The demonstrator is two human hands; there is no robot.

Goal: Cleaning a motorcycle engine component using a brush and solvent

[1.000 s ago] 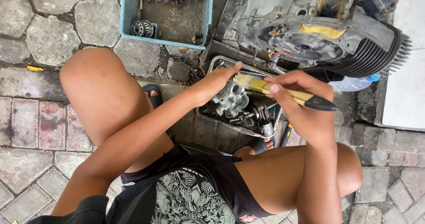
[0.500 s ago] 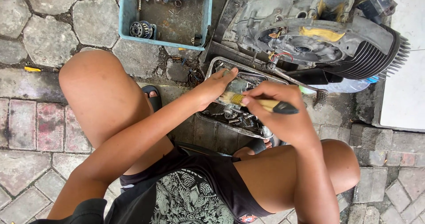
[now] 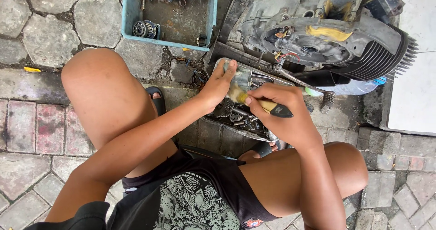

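- Head view: the person squats on stone paving over a metal tray of small engine parts, which I take as the landmark.
- The left hand is at the tray's near-left end, fingers stretched flat and close together, pressing on a pale metal part inside the tray; the thumb lies along its side.
- The right hand is over the tray's middle, fingers curled tight round a brush with a yellow and black handle. The bristles point left and touch the part just beside the left fingertips.
- More dark, greasy parts lie loose in the tray under and right of the brush; I cannot tell each one apart.
- Beyond the tray, touching or nearly touching its far rim, stands a finned engine.
- Left of the engine, beyond the tray's left end, sits a blue bin with bearings and other pieces.
- A sandal shows left of the tray, by the left knee.
- What could go wrong, as I judge it: the part looks wet and is held only by flat pressure, so a hard brush stroke could skid it out from under the fingers and into the other parts.
- The bristles work very near the left fingertips, so dirty fluid may splash onto them or towards the face.
- The tray seems tilted on uneven stones; leaning on it could tip it and spill small pieces between the pavers.
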